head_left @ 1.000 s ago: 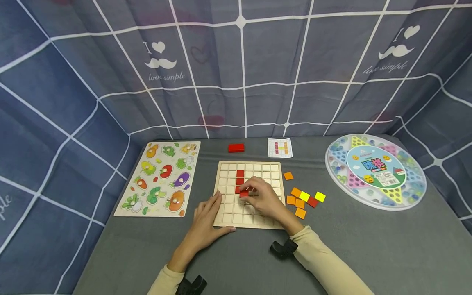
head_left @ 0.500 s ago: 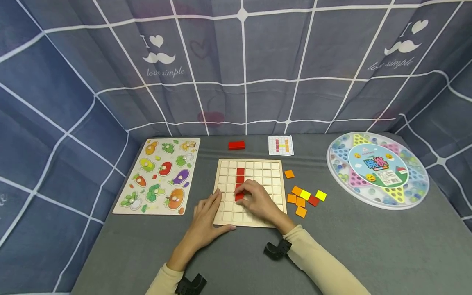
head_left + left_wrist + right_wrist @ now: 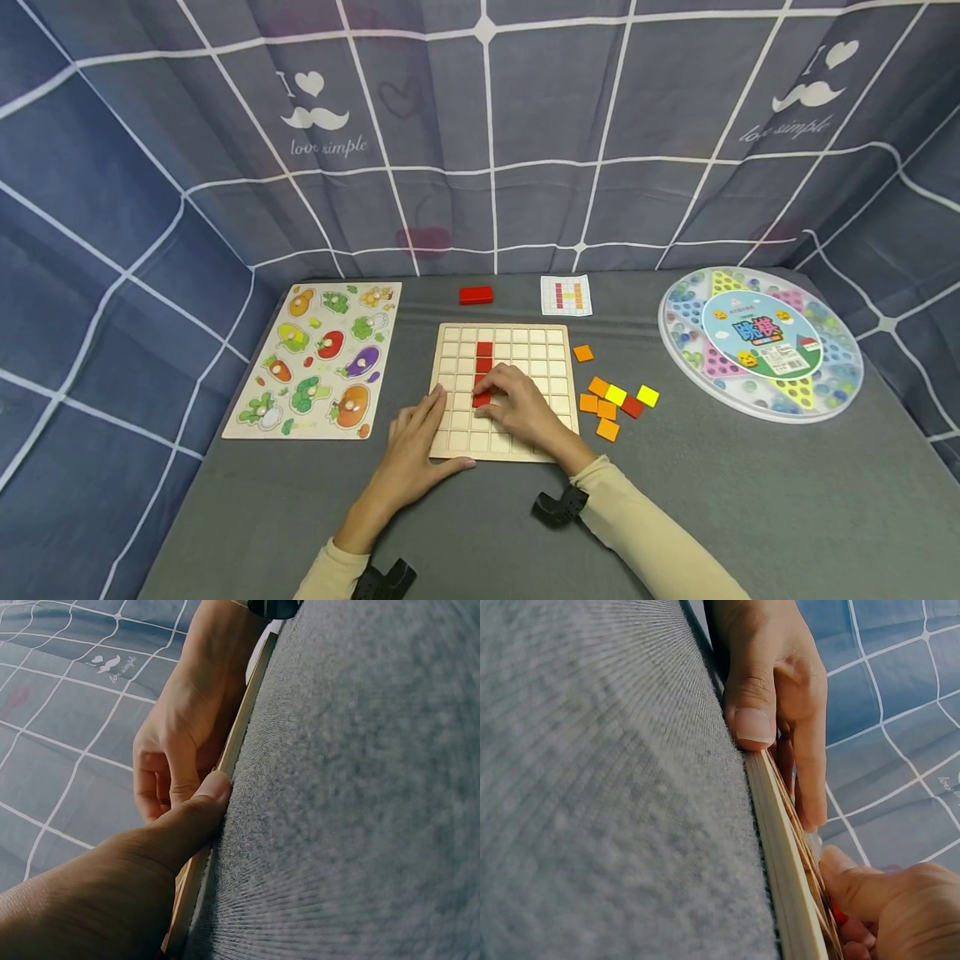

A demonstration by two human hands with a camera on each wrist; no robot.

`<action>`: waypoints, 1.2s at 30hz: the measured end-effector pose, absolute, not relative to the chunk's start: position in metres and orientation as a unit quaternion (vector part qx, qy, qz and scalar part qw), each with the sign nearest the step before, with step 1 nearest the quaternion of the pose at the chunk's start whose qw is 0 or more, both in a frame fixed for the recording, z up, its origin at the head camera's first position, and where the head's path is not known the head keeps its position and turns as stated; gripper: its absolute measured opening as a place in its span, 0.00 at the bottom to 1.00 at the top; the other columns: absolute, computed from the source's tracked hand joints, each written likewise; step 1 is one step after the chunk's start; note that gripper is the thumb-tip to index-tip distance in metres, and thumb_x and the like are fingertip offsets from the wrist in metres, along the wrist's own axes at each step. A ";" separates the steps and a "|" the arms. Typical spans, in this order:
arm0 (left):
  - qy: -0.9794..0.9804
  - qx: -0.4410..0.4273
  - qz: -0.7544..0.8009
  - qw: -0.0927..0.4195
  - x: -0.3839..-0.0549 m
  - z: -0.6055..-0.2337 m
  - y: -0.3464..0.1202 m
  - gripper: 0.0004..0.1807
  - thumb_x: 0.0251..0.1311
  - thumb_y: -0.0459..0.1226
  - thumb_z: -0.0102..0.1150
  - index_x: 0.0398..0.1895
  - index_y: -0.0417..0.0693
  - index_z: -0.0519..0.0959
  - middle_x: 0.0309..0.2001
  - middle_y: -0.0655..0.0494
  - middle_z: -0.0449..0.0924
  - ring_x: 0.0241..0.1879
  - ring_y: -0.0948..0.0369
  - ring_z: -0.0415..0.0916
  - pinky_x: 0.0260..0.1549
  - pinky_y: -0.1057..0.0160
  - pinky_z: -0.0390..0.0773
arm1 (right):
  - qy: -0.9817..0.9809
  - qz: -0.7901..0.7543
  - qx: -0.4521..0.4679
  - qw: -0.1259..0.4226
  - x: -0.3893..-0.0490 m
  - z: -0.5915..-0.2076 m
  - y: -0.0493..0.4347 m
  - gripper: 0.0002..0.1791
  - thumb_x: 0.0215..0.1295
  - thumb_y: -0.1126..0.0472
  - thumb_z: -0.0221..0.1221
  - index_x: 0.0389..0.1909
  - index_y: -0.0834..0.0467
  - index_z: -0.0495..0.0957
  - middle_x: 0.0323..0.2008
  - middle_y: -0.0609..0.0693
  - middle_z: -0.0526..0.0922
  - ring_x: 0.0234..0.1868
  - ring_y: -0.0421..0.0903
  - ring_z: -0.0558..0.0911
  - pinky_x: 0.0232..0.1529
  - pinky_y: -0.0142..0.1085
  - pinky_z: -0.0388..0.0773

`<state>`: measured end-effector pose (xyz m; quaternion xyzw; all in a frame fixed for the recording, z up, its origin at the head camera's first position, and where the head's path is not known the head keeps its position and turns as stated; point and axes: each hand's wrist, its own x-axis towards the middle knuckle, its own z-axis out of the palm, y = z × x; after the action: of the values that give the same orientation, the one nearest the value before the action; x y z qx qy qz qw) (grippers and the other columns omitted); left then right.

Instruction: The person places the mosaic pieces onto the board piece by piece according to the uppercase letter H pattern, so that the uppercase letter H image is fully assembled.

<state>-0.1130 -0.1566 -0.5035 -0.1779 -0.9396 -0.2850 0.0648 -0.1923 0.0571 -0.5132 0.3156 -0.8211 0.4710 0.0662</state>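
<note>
A wooden grid board [image 3: 451,354] lies on the grey cloth, with a column of red square tiles [image 3: 484,357] set in its squares. At the lower end of that column, my right hand [image 3: 525,408] pinches a red tile [image 3: 481,401] between thumb and forefinger; the fingers partly cover the tiles there. My left hand [image 3: 411,450] rests at the board's near left corner, fingers along the left side. In the left wrist view its thumb [image 3: 214,787] presses on the board's near edge. A bit of red shows under the right hand [image 3: 885,900] in the right wrist view.
Loose orange tiles [image 3: 608,430], yellow tiles [image 3: 648,396] and a red tile [image 3: 632,406] lie right of the board. Behind it are a red block [image 3: 476,296] and a pattern card [image 3: 566,296]. A vegetable puzzle board [image 3: 315,358] lies left, a round game box [image 3: 761,342] right.
My right hand has moved slightly left and down, bringing the red tile from over the board into line at the column's lower end. The left hand stays at the board's corner.
</note>
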 end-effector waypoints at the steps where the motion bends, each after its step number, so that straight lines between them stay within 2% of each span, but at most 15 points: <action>1: -0.940 -0.178 -0.284 0.066 -0.113 -0.503 -0.157 0.59 0.44 0.56 0.75 0.76 0.42 0.56 0.75 0.46 0.57 0.56 0.49 0.63 0.56 0.45 0.60 | -0.821 0.471 0.316 0.066 -0.192 -0.513 0.057 0.12 0.52 0.63 0.73 0.37 0.54 0.83 0.37 0.44 0.80 0.42 0.40 0.76 0.47 0.35 0.74; 8: -0.940 -0.182 -0.280 0.070 -0.112 -0.505 -0.157 0.59 0.43 0.57 0.75 0.76 0.42 0.56 0.76 0.47 0.57 0.57 0.48 0.63 0.56 0.45 0.60 | -0.823 0.472 0.311 0.058 -0.191 -0.515 0.057 0.10 0.54 0.64 0.71 0.37 0.53 0.83 0.37 0.42 0.80 0.41 0.39 0.75 0.46 0.34 0.74; 16: -0.939 -0.181 -0.283 0.072 -0.113 -0.506 -0.157 0.60 0.42 0.57 0.75 0.76 0.43 0.56 0.76 0.47 0.56 0.57 0.49 0.63 0.56 0.43 0.60 | -0.818 0.471 0.322 0.077 -0.190 -0.516 0.057 0.10 0.55 0.67 0.71 0.36 0.54 0.83 0.37 0.44 0.80 0.41 0.40 0.75 0.45 0.34 0.74; 24: -0.936 -0.171 -0.298 0.070 -0.110 -0.506 -0.156 0.60 0.41 0.57 0.76 0.75 0.41 0.57 0.75 0.46 0.57 0.67 0.45 0.57 0.62 0.39 0.57 | -0.827 0.462 0.315 0.069 -0.189 -0.516 0.055 0.09 0.55 0.66 0.70 0.36 0.53 0.84 0.38 0.44 0.80 0.41 0.40 0.75 0.45 0.35 0.73; 36: -0.939 -0.165 -0.296 0.064 -0.112 -0.506 -0.155 0.60 0.42 0.58 0.75 0.76 0.42 0.56 0.76 0.48 0.56 0.69 0.45 0.55 0.64 0.39 0.55 | -0.823 0.462 0.321 0.080 -0.190 -0.517 0.057 0.09 0.57 0.67 0.69 0.37 0.53 0.84 0.38 0.43 0.80 0.42 0.41 0.76 0.47 0.36 0.73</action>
<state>-0.1116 -0.1550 -0.5062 -0.1651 -0.9387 -0.2960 0.0638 -0.1900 0.0574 -0.5170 0.3208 -0.8229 0.4622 0.0797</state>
